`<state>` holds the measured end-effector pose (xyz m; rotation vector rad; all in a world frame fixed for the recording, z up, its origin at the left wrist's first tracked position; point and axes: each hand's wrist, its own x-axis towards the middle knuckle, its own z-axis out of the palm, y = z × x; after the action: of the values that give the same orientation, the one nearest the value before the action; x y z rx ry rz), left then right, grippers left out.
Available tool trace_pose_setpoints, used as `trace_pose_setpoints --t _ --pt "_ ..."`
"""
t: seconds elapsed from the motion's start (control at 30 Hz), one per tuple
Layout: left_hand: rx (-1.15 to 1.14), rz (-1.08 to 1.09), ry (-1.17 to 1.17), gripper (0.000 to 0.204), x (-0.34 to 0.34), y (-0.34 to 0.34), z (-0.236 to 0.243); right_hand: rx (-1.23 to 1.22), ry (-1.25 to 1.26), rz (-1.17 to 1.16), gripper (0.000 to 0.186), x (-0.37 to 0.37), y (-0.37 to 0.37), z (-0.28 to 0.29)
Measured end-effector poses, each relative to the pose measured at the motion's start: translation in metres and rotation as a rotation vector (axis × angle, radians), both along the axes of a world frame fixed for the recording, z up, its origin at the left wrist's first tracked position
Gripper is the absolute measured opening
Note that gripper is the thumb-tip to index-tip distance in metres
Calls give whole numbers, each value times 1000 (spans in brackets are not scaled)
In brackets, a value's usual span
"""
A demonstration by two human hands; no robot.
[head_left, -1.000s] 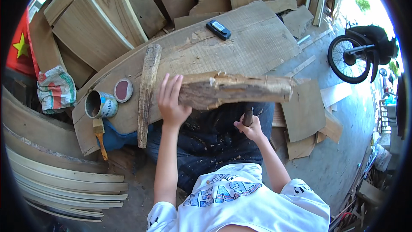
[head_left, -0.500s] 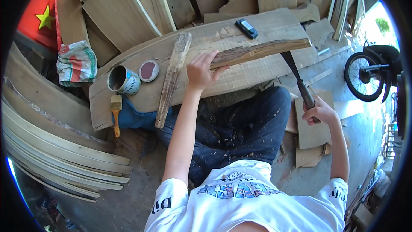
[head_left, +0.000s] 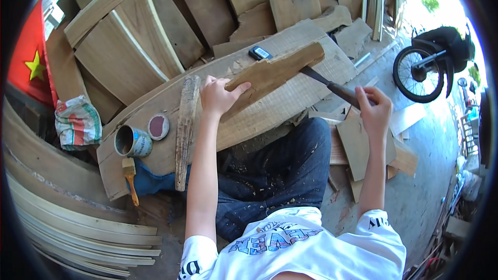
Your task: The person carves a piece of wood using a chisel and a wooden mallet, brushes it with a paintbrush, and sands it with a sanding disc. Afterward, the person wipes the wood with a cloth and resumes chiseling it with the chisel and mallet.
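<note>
My left hand [head_left: 219, 96] grips the near left end of a rough wooden board [head_left: 280, 75], thumb on its broad face. The board slants up to the right above the plank bench, its broad brown face toward me. In my right hand [head_left: 374, 106] is a hand tool with a flat dark blade [head_left: 314, 75] and a long handle, perhaps a chisel or scraper. Its blade tip meets the board's lower edge near the far right end; the exact contact is hidden. A second rough wood strip [head_left: 185, 135] lies across the bench, left of my left hand.
The plank bench [head_left: 244, 124] carries an open can [head_left: 134, 141], a round lid [head_left: 158, 126] and a small dark device [head_left: 259, 53]. A paintbrush [head_left: 130, 176] sits by a blue cloth [head_left: 153, 180]. Wooden panels [head_left: 111, 54] lean behind; a motorbike [head_left: 428, 67] stands at right.
The board has turned, showing more of its broad face, and its far end points higher. My right hand has moved up, and the tool now lies flatter. The whole view has also shifted.
</note>
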<state>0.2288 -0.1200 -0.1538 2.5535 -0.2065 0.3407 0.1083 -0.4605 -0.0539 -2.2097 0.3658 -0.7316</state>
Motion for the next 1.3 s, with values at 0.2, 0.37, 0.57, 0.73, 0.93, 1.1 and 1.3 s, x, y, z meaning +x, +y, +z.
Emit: trace_pose_setpoints --t 0.2,0.37,0.57,0.73,0.93,1.1,1.3 --pt "231 -98 4 54 12 -56 -35 -407 104 -122 33 81 -13 0" --pt "84 -348 361 49 58 -103 -22 -471 138 -145 34 107 -21 -9" --pt "130 -532 338 45 54 -144 -56 -280 -115 -36 32 101 -26 -28" --pt "214 -544 298 53 45 -146 -47 -325 -117 135 37 100 -55 -30" --pt "22 -492 52 39 48 -148 -61 -197 -106 159 38 128 -112 -50" --pt "-90 -361 -123 31 44 -150 -79 146 -90 155 37 143 -136 -93" --pt "-140 -337 122 35 46 -155 -64 333 28 89 39 148 -166 -146"
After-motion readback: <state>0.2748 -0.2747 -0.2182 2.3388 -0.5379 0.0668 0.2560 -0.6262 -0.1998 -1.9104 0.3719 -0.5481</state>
